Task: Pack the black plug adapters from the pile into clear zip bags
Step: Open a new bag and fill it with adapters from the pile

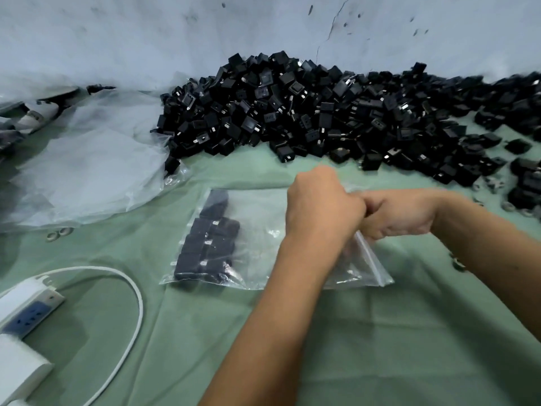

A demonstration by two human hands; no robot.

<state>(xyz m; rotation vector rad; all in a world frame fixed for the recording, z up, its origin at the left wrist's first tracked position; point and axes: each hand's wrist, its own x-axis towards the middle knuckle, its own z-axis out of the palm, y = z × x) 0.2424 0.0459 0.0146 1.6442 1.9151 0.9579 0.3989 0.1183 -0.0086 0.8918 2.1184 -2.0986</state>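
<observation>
Hands meeting at the right edge of a clear zip bag (263,230) on the green-covered desk (380,332).
Bare cloth lies nearer the person; the heaped pile of black plug adapters (322,112) crowds the far side. Left hand (322,206) and right hand (401,215), each grip closed, pinch the bag's zip edge; packed black adapters (207,241) sit at its left end.

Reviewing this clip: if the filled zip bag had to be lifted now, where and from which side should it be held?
Judging from its pose, grip the zip bag at its zip edge on the right, where both hands, left hand and right hand, already pinch it. The adapters sit at the left end, so they would hang downward.
</observation>
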